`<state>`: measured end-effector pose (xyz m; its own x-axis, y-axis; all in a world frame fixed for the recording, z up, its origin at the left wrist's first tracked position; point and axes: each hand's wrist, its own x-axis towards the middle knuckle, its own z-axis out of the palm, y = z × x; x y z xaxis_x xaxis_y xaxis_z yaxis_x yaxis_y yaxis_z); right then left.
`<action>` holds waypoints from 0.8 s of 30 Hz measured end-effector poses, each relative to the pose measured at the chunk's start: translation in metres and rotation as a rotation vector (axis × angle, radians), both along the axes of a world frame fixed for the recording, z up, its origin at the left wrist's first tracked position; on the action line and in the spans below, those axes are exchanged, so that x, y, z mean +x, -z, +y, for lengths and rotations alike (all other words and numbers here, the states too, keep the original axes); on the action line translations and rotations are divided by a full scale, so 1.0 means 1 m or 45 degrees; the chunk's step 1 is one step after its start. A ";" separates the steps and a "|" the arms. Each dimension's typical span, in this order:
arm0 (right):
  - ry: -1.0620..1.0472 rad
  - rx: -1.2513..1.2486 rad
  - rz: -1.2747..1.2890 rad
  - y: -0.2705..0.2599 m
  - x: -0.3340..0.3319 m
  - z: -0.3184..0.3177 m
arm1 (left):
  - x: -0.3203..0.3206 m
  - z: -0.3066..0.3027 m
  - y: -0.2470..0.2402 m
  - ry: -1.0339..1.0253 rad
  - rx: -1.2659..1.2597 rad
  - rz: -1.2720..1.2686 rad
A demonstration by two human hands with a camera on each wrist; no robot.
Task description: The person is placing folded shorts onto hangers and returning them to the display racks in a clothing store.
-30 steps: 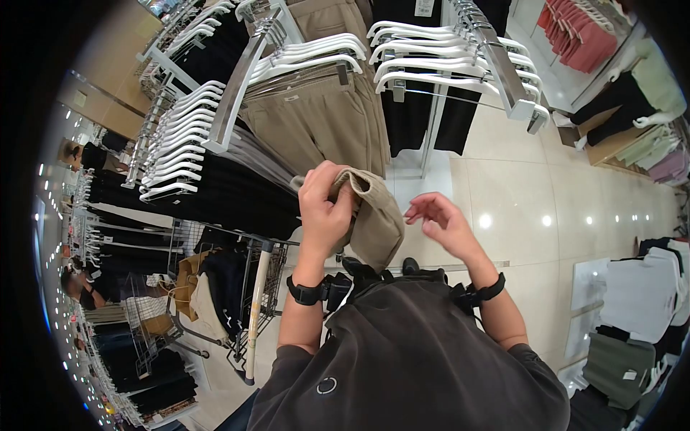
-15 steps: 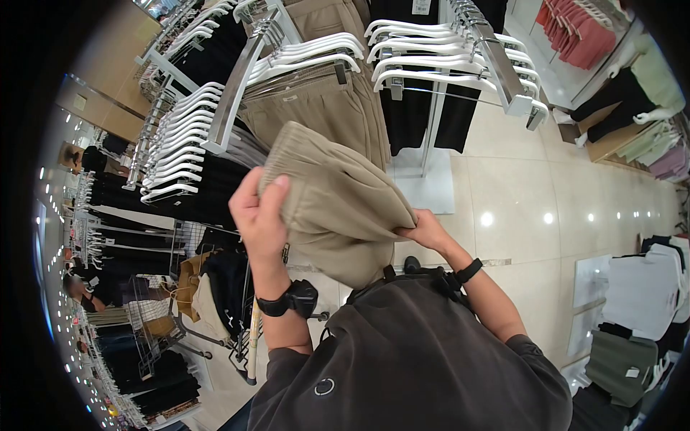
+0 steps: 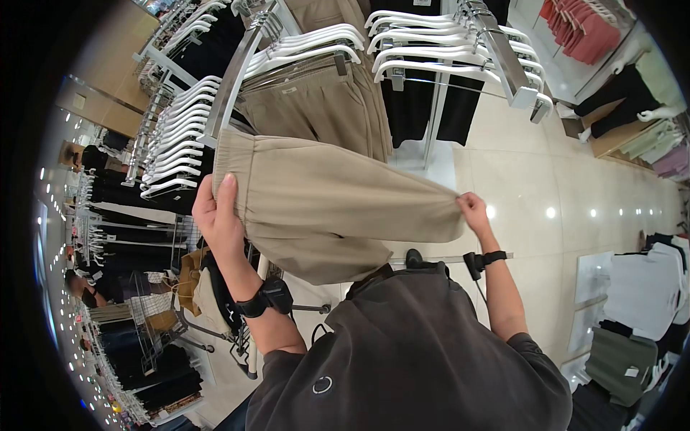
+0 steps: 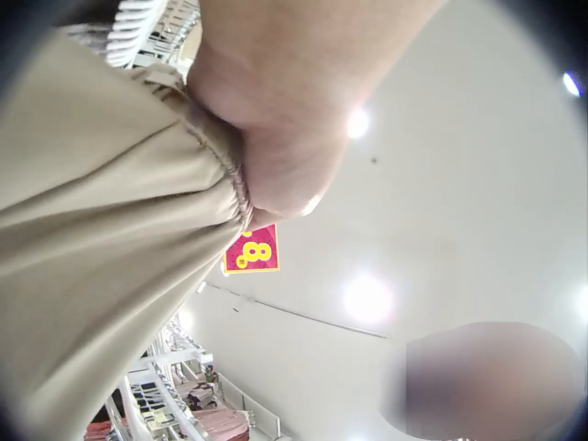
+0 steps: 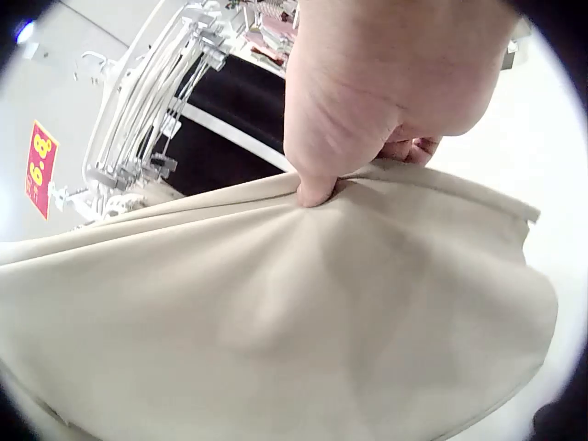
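Note:
Stretched between both hands in the head view is a pair of khaki pants (image 3: 338,194) with a gathered elastic waistband (image 3: 233,169). My left hand (image 3: 219,215) grips the waistband, thumb on the near side and fingers behind the cloth. In the left wrist view folds fan out from that grip. My right hand (image 3: 474,212) pinches the edge of one leg farther down, pulling it out to the right. The right wrist view shows the thumb pressed into the fabric, creases spreading from it. The other leg hangs lower, close to my dark shirt.
White hangers (image 3: 309,43) with similar khaki pants hang just ahead. More white hangers (image 3: 431,54) carry black garments to the right, and another row (image 3: 176,144) is at left. A shopping cart (image 3: 251,345) stands low left. Folded clothes (image 3: 640,302) lie at far right, beyond tiled floor (image 3: 532,208).
The bunched pants have been spread out sideways. My left hand has moved left with the waistband; my right hand, empty at first, has taken hold of a leg and drawn it right.

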<state>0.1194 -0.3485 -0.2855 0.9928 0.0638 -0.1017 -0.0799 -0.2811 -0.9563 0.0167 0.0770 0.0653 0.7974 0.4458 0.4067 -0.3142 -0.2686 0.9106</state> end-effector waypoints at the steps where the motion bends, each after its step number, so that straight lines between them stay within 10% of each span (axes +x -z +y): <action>1: 0.045 -0.001 -0.011 -0.008 0.005 -0.010 | 0.001 0.004 0.004 -0.005 0.029 0.022; 24: 0.322 -0.176 -0.006 -0.026 0.016 -0.098 | 0.022 -0.037 0.032 0.264 0.121 0.224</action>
